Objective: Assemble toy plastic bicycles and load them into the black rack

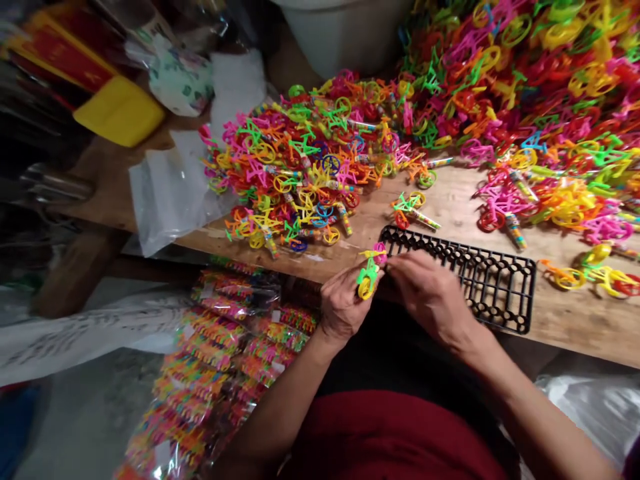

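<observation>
A small plastic toy bicycle with a green frame, a yellow wheel and a pink wheel is gripped in my left hand, just over the table's front edge. My right hand is close beside it, fingers pinched together near the pink wheel; whatever sits between those fingertips is hidden. Under and behind my right hand lies a black plastic grid rack. Beyond the rack rests another toy bicycle with a printed tube attached.
Heaps of colourful toy bicycles and loose parts cover the back of the wooden table. A white bucket stands behind. Plastic bags lie at left. Bagged toys are stacked below the table's edge.
</observation>
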Demonstrator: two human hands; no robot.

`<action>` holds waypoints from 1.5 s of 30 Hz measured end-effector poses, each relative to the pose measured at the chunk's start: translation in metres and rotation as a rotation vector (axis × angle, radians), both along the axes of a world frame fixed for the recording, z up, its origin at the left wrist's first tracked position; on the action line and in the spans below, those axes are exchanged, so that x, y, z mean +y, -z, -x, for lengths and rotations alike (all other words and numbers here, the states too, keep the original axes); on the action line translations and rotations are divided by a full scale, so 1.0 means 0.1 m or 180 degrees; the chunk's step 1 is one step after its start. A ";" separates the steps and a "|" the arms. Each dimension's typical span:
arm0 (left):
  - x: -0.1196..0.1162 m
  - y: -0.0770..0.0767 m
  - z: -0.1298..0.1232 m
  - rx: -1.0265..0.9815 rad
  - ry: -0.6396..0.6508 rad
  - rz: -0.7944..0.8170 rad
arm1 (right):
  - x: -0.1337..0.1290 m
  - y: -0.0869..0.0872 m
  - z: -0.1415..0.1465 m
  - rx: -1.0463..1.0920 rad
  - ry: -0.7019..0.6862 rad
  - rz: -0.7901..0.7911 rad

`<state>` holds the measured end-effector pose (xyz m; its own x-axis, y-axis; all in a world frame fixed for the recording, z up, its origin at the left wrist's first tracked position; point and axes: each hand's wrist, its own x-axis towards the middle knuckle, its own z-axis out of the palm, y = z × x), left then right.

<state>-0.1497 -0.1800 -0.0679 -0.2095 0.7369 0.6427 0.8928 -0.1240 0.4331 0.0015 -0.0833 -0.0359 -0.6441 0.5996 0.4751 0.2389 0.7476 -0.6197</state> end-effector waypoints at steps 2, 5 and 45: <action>0.01 0.03 -0.01 -0.0063 -0.0030 -0.0086 | 0.16 -0.11 -0.10 -0.0161 0.0573 -0.0265; 0.00 0.06 -0.04 -0.0092 -0.0191 -0.0130 | 0.46 -0.11 -0.15 -0.0585 0.1071 -0.0581; 0.25 -0.76 -0.14 -0.1096 -0.0373 0.1485 | 0.51 0.09 0.34 0.0273 0.0504 0.0863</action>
